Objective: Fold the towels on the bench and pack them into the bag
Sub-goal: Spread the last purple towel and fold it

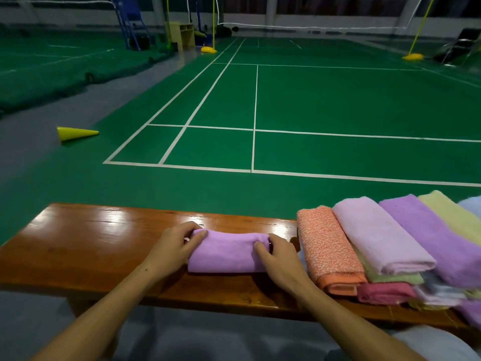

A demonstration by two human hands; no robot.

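A folded purple towel (227, 252) is shown lying on the glossy wooden worktop (91, 238), taken here as the landmark, near its middle. The left hand (173, 247) is clamped on the towel's left end, fingers curled over the far edge and thumb on top; the right hand (277, 257) is clamped on the right end in the same manner. The two hands are kept apart by the towel's length. On the right part of the worktop, a pile of towels (390, 246) is seen just beside the right hand, with orange, pale pink, purple and yellow pieces on top. Beyond the worktop, a green court floor (338, 100) with white lines is visible; a yellow cone (75, 133) lies on its side to the far left, and nets on yellow posts (413, 35) stand farthest away
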